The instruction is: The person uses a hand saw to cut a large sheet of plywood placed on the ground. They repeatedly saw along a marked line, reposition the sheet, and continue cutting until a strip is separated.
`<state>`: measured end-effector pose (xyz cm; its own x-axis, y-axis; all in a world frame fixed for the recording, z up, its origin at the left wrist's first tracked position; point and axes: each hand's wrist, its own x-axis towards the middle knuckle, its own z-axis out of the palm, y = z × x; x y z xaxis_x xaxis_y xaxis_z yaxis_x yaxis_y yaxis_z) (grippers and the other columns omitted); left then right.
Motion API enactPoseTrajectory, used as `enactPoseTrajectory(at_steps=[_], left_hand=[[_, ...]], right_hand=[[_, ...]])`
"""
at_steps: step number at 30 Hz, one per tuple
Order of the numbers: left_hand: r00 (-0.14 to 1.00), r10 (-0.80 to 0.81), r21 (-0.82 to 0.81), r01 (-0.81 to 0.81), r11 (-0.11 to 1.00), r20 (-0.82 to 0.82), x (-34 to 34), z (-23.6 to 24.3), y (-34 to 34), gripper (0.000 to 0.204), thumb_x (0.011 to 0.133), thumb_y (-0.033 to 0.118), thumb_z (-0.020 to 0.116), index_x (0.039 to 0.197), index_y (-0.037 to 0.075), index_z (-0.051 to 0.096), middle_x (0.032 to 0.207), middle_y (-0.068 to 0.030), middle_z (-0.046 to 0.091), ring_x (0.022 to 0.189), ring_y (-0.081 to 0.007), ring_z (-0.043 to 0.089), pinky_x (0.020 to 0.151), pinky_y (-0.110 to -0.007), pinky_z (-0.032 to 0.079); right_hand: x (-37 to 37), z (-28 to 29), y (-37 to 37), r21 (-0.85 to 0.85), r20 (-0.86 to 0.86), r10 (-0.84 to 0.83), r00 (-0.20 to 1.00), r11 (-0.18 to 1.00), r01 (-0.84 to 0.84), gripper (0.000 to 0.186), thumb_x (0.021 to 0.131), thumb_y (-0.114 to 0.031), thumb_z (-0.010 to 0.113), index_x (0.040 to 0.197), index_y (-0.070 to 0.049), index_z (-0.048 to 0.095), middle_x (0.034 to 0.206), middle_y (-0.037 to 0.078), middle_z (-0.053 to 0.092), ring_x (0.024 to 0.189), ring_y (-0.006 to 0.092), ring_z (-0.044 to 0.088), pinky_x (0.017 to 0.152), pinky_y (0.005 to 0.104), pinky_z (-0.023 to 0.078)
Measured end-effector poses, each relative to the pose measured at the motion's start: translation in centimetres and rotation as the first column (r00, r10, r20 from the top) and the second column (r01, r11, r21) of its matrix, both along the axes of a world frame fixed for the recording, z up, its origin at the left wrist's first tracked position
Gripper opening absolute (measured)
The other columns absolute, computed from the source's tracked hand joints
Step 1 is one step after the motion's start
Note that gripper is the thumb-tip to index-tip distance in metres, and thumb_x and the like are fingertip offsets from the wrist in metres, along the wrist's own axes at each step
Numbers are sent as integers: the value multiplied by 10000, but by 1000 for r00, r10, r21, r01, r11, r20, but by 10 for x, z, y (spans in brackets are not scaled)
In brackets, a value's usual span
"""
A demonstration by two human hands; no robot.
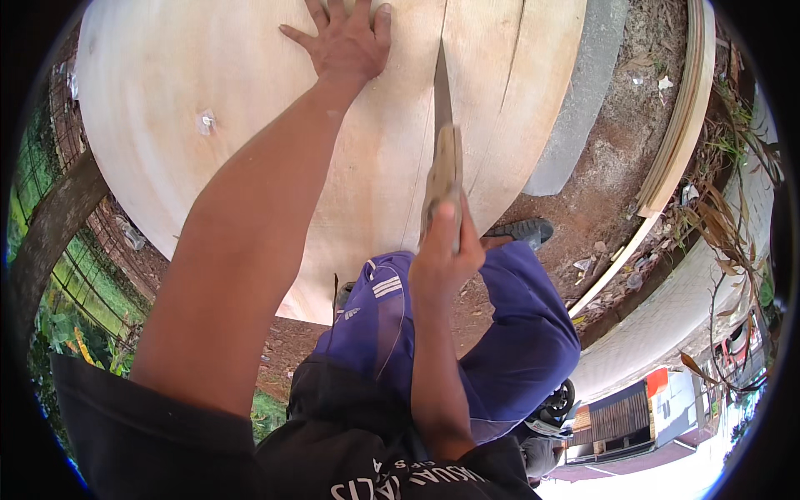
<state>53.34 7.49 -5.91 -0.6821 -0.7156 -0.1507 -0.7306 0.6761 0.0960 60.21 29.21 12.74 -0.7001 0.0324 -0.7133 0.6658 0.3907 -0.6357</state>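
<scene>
Right hand (446,254) at frame centre, fingers clenched on a handsaw (443,150), its blade in a cut line | left hand (346,42) at top, fingers spread flat, bracing the pale plywood sheet (250,108) | bare reddish dirt ground (600,183) outdoors, stacked boards (679,125) upper right.

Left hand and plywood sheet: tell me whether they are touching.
Touching. The head view shows the left hand spread flat, palm down on the plywood sheet, with no gap visible under the fingers.

Black shirt (167,433), blue shorts (500,350) with white stripes, dark shoe (521,231)
</scene>
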Motion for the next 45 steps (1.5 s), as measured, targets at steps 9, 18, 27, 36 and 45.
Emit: enactPoseTrajectory(at_steps=[9,18,27,36,45], left_hand=[[999,-3,-21,4,1000,37,-12,-1,-7,649,1059,483,397,1643,216,306,1730,-187,122,1585,-450,66,1148,-814,55],[1000,7,-18,-7,1000,16,-9,-1,-6,644,1062,486,398,1640,213,317,1724,-206,128,1583,-459,64,1139,-822,54],[1000,-15,-24,16,1000,9,-7,-4,-3,644,1064,477,403,1641,207,311,1721,-210,133,1579,-465,82,1137,-823,59],[999,-8,-12,8,1000,40,-9,1,-1,640,1072,466,399,1646,202,296,1722,-209,129,1579,-463,82,1147,-815,62],[1000,-16,-57,17,998,19,-12,-4,-4,643,1067,468,403,1644,203,302,1721,-206,143,1577,-467,92,1140,-823,67]], right_hand=[[33,-17,16,40,-192,138,972,990,-132,449,1029,-166,595,1374,121,587,824,99,704,633,78,573,556,252,451],[90,60,64,43,-194,175,965,985,-170,441,1040,-173,558,1354,133,596,789,90,676,598,74,531,526,269,429],[20,-17,11,-1,-53,60,997,998,-60,428,1027,-141,578,1379,102,598,758,42,605,589,77,496,517,264,408],[95,58,78,22,-111,33,993,999,-31,462,1020,-193,596,1360,120,603,768,54,665,612,85,534,538,261,435],[93,92,84,47,-123,167,978,986,-163,488,1021,-201,582,1335,173,585,884,143,756,627,98,602,573,252,482]])
